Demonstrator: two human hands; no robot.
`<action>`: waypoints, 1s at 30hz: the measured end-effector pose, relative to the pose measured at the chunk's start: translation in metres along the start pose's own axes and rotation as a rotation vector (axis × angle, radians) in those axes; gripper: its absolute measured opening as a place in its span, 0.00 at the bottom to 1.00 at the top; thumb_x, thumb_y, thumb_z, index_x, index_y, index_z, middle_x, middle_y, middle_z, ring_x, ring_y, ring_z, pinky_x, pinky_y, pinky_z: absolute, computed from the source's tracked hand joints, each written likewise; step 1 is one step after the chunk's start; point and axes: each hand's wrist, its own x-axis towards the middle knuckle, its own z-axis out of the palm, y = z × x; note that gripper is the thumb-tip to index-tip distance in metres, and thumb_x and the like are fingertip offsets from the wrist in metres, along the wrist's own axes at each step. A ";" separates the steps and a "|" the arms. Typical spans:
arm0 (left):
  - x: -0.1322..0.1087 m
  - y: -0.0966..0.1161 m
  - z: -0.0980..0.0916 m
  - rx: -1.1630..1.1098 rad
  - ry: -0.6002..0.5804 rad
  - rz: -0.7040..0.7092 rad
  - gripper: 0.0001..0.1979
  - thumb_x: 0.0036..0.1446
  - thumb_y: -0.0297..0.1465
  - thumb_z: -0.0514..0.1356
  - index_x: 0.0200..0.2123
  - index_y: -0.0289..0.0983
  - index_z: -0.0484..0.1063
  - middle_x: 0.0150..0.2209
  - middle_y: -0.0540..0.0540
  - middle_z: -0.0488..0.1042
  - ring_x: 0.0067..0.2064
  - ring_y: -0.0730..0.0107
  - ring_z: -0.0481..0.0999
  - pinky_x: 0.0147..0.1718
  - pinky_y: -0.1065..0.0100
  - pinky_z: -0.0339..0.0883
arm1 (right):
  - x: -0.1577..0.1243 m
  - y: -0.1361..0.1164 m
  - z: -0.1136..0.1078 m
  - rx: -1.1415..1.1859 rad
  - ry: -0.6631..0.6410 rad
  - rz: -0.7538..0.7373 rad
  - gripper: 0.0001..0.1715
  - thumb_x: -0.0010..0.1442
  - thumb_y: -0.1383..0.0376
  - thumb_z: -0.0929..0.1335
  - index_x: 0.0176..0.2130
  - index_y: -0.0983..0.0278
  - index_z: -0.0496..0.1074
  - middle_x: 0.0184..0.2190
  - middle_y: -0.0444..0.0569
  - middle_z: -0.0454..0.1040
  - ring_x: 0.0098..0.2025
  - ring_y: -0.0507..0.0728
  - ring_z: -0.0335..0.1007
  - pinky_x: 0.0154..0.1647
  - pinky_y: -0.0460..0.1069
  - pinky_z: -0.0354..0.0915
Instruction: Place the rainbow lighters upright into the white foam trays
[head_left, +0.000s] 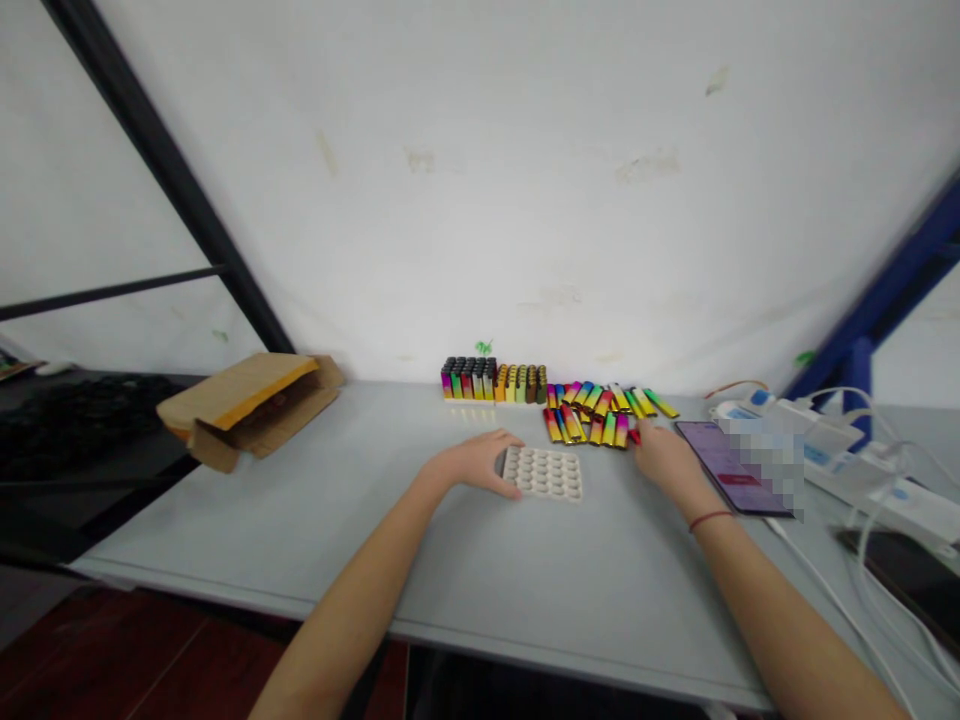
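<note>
My left hand (480,462) grips the left edge of a white tray (544,474) with rows of oval holes, thumb at the near corner and fingers at the far one. The tray lies flat, and its holes hold nothing. To its right, my right hand (664,460) is closed at the edge of a loose pile of shiny, multicoloured lighters (600,402). A small red end, seemingly of a lighter (635,437), shows at its fingertips; the rest is hidden. Behind the tray, lighters with black tops (469,380) and yellowish ones (521,384) stand upright in tight rows.
An opened brown cardboard package (251,400) lies at the left. On the right are a phone with a lit screen (731,465), white power strips (832,440) with cables, and a dark phone (911,580). A white wall (525,200) closes off the table's back.
</note>
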 end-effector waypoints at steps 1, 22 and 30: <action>0.001 0.000 0.002 -0.010 0.002 0.006 0.40 0.41 0.46 0.69 0.55 0.35 0.63 0.52 0.39 0.67 0.54 0.53 0.67 0.54 0.62 0.59 | 0.002 0.003 0.003 0.018 0.011 -0.005 0.18 0.59 0.73 0.57 0.45 0.71 0.70 0.36 0.65 0.75 0.38 0.64 0.74 0.34 0.52 0.63; 0.001 -0.012 0.008 -0.087 -0.005 -0.036 0.41 0.37 0.46 0.71 0.54 0.37 0.64 0.50 0.41 0.66 0.52 0.53 0.67 0.50 0.63 0.61 | -0.019 -0.062 0.009 1.665 -0.136 -0.200 0.27 0.52 0.42 0.66 0.35 0.61 0.62 0.17 0.35 0.59 0.18 0.48 0.55 0.20 0.44 0.56; 0.001 -0.012 0.009 -0.075 0.006 -0.041 0.41 0.36 0.48 0.71 0.54 0.39 0.64 0.51 0.42 0.66 0.53 0.52 0.66 0.53 0.62 0.59 | -0.017 -0.068 0.015 1.781 -0.188 0.176 0.32 0.56 0.39 0.57 0.18 0.59 0.50 0.10 0.36 0.44 0.11 0.46 0.37 0.10 0.44 0.39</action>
